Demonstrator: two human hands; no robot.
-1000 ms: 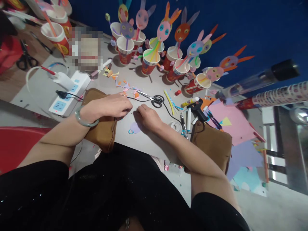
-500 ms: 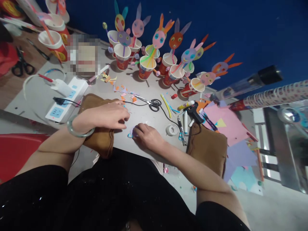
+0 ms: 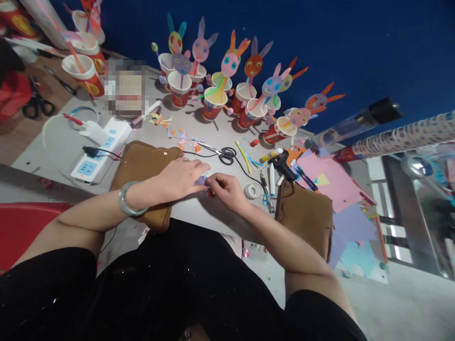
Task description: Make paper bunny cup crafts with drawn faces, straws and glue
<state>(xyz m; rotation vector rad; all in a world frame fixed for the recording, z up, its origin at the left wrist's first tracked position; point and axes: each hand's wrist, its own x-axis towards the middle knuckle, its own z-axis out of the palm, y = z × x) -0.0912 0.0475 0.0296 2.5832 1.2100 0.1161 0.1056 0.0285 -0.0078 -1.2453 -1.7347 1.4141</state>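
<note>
A person's two bare hands meet over a table (image 3: 199, 210); the right hand (image 3: 225, 190) pinches a small purple paper piece (image 3: 201, 181) between the hands; the left hand (image 3: 179, 178) flanks it, its grip unclear; a light hold at the edge should avoid creasing it.

Left hand (image 3: 179, 180) outstretched, right hand (image 3: 226, 190) curled, close together

A deep blue wall (image 3: 341, 52) stands behind a pale grey table (image 3: 194, 210), with a brown wood-look surface (image 3: 14, 125) at the far left, a smooth red seat (image 3: 30, 229) below that, a light grey floor (image 3: 419, 303) at the lower right and a shiny metal frame (image 3: 421, 227) near the right edge.
</note>
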